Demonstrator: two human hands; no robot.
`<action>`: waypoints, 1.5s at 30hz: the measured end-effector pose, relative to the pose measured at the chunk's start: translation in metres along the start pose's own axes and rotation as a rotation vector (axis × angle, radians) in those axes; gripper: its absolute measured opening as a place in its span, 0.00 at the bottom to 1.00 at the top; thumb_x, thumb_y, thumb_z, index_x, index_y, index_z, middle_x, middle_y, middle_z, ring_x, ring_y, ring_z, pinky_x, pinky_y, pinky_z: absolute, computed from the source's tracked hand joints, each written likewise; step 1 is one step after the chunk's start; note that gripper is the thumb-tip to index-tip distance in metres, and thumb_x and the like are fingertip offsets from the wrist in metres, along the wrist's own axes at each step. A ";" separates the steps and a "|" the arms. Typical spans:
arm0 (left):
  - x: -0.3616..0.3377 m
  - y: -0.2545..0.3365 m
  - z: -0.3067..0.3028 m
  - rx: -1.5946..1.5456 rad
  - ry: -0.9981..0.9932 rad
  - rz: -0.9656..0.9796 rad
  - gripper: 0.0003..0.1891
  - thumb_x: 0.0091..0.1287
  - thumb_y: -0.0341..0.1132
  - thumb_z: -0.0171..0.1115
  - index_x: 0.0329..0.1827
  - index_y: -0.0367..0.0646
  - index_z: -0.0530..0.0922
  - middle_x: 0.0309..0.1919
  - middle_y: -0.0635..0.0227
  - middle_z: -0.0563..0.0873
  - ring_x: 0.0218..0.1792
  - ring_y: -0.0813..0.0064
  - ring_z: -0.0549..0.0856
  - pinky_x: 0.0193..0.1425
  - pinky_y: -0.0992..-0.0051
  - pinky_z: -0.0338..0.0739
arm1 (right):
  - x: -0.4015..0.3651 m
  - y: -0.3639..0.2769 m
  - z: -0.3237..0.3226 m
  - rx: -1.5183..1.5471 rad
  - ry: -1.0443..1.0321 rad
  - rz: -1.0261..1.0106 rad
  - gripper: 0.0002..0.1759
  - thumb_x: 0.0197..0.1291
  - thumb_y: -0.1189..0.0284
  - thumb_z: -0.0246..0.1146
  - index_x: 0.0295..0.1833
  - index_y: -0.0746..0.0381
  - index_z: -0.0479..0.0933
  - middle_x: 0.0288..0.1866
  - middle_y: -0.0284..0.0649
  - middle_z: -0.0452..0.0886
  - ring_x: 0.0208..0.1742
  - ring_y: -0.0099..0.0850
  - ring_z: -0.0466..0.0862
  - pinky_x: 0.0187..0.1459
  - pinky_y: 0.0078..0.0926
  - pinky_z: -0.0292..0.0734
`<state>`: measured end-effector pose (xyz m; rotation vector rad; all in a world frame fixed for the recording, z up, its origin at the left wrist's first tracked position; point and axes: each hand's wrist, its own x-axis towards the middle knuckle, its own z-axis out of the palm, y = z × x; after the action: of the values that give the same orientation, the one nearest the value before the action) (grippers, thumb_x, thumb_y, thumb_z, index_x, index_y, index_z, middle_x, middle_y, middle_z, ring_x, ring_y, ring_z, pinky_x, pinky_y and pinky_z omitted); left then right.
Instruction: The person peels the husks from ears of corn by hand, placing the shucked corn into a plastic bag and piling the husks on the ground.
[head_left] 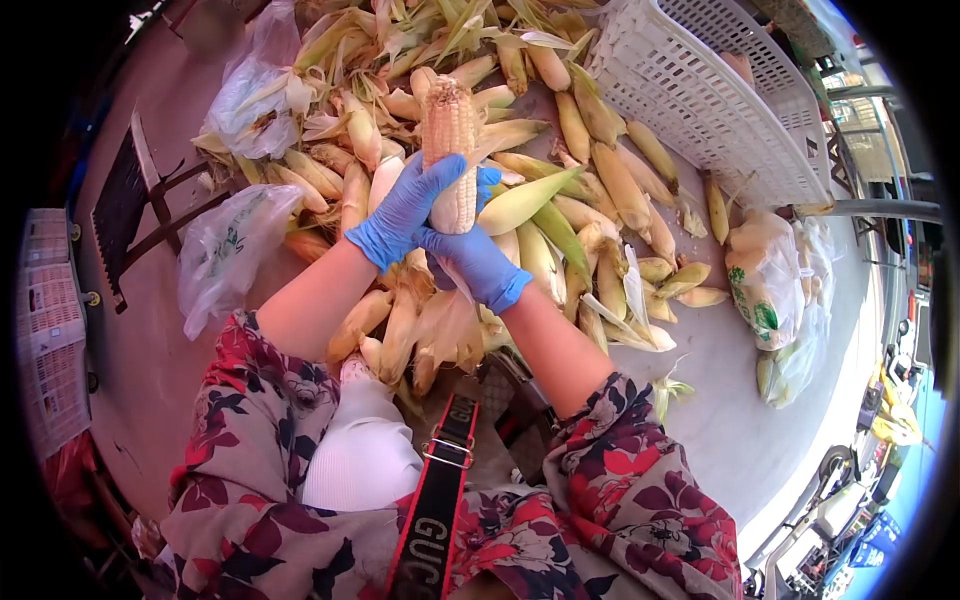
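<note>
A husked ear of corn [449, 135] points away from me, its pale kernels bare and its tip brownish. My left hand [405, 215], in a blue glove, is wrapped round its middle from the left. My right hand [478, 266], gloved alike, is closed at the lower end of the ear, where a strip of pale husk hangs by the fingers. Part of the right fingers is hidden. Beneath and around both hands lies a heap of corn ears in their husks [520, 205], some green, some yellowish.
A white plastic crate [700, 100] stands tilted at the upper right. Plastic bags lie at the left [235, 245] and right [765, 280]. A dark low stool [135, 205] is at the left. Loose husks [350, 35] cover the far ground. Stacked crates [55, 330] edge the far left.
</note>
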<state>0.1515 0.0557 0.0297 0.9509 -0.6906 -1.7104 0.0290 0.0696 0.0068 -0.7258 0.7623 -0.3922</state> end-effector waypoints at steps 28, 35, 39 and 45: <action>0.049 -0.063 0.151 0.142 -0.328 -0.317 0.28 0.61 0.35 0.64 0.61 0.40 0.62 0.52 0.66 0.74 0.54 0.72 0.75 0.61 0.69 0.69 | -0.183 -0.014 -0.163 -0.297 0.579 -0.458 0.28 0.57 0.64 0.64 0.60 0.66 0.66 0.48 0.41 0.77 0.45 0.26 0.76 0.49 0.23 0.72; 0.107 -0.075 0.176 -0.397 -0.015 -0.290 0.28 0.65 0.42 0.58 0.63 0.39 0.60 0.54 0.53 0.74 0.53 0.58 0.77 0.60 0.61 0.71 | -0.204 -0.057 -0.170 0.223 0.361 -0.717 0.09 0.66 0.69 0.53 0.40 0.63 0.75 0.25 0.31 0.74 0.27 0.18 0.72 0.28 0.17 0.67; 0.134 -0.089 0.121 -0.473 0.079 -0.205 0.27 0.65 0.42 0.58 0.64 0.42 0.61 0.53 0.57 0.74 0.52 0.62 0.76 0.57 0.63 0.74 | -0.249 -0.032 -0.161 -0.991 0.223 -0.162 0.15 0.58 0.59 0.60 0.40 0.60 0.78 0.31 0.44 0.79 0.37 0.35 0.79 0.40 0.33 0.73; 0.090 -0.101 0.152 0.001 -0.108 -0.293 0.25 0.62 0.36 0.62 0.58 0.39 0.63 0.50 0.62 0.74 0.50 0.68 0.76 0.57 0.66 0.72 | -0.237 0.008 -0.193 -0.975 0.623 -0.543 0.46 0.44 0.48 0.68 0.61 0.69 0.63 0.56 0.55 0.73 0.53 0.46 0.77 0.55 0.34 0.70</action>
<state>-0.0433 0.0039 0.0034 1.0042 -0.6463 -2.0310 -0.2715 0.1222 0.0190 -1.7925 1.3685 -0.7677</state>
